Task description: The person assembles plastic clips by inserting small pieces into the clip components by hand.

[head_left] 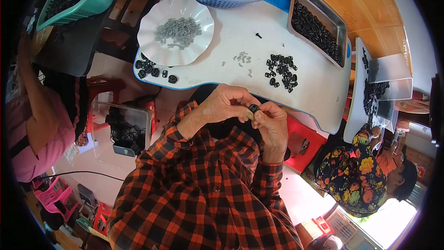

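Note:
Near the table's front edge, my left hand [227,104] and my right hand [272,124] meet, fingertips pressed together. Between them is a small black plastic part [253,108], gripped from both sides and partly covered by the fingers. Beyond my right hand lies a loose cluster of small black parts [282,70]. A few light grey pieces [242,57] are scattered further in. At the left, a white scalloped plate [147,41] holds a heap of similar grey pieces [178,32]. Rounder black parts [149,68] sit along the left edge.
A blue basket [222,1] and a metal tray [340,41], both with black parts, stand at the far side of the white table [222,28]. A red stool [303,143] is under the front edge. People sit at the left and right, one in a flowered top [354,173].

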Demonstrator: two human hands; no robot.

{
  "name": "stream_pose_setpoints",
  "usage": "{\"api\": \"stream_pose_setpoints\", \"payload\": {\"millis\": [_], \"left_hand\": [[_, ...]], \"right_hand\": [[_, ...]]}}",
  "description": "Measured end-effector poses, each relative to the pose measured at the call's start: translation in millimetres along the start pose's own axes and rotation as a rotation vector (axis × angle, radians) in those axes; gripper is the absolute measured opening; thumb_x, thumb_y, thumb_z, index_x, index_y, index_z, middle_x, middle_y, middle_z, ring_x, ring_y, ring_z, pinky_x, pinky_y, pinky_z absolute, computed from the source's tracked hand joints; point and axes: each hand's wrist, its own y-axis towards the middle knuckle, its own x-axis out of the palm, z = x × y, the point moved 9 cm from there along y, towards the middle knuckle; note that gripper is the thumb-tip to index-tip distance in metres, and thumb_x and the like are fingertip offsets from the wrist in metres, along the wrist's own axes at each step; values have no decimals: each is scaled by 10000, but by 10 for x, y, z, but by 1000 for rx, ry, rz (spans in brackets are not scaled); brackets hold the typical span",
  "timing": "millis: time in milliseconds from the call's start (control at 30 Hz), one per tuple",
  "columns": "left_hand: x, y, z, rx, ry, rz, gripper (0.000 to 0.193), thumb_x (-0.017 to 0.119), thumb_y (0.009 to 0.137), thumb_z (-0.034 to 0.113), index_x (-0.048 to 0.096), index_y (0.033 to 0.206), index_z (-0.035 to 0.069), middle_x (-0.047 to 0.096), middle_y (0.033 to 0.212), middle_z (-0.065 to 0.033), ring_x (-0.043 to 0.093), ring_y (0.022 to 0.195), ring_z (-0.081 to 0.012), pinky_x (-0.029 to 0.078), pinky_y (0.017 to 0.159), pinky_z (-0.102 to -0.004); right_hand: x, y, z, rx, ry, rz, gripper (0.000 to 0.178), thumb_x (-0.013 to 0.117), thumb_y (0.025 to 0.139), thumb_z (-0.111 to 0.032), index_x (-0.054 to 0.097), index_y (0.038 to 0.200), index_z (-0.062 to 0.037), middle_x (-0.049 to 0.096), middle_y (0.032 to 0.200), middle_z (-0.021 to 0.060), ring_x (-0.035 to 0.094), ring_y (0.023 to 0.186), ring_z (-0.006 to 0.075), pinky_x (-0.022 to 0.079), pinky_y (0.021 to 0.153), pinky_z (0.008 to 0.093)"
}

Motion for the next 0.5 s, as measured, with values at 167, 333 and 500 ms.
{"api": "stream_pose_setpoints", "payload": {"millis": [167,333,500], "left_hand": [[-9,5,44,76,68,48,219,680,819,-26,649,1036,-31,656,798,-48,626,668,-83,521,603,-209],[3,9,20,98,67,50,225,662,827,-48,643,1051,-38,654,829,-52,637,705,-91,529,625,-214],[20,8,37,101,-5,36,230,663,829,-47,638,1058,-41,648,840,-55,632,714,-89,529,634,-214]], "right_hand": [[16,-101,-168,-78,-187,212,106,674,846,-27,650,926,37,660,804,69,581,638,104,477,577,221],[43,-125,-185,-102,-176,202,107,654,863,-44,645,931,39,653,812,67,582,669,100,475,611,220],[71,-135,-179,-103,-166,214,105,647,867,-45,641,935,35,645,799,63,580,672,98,473,617,222]]}}
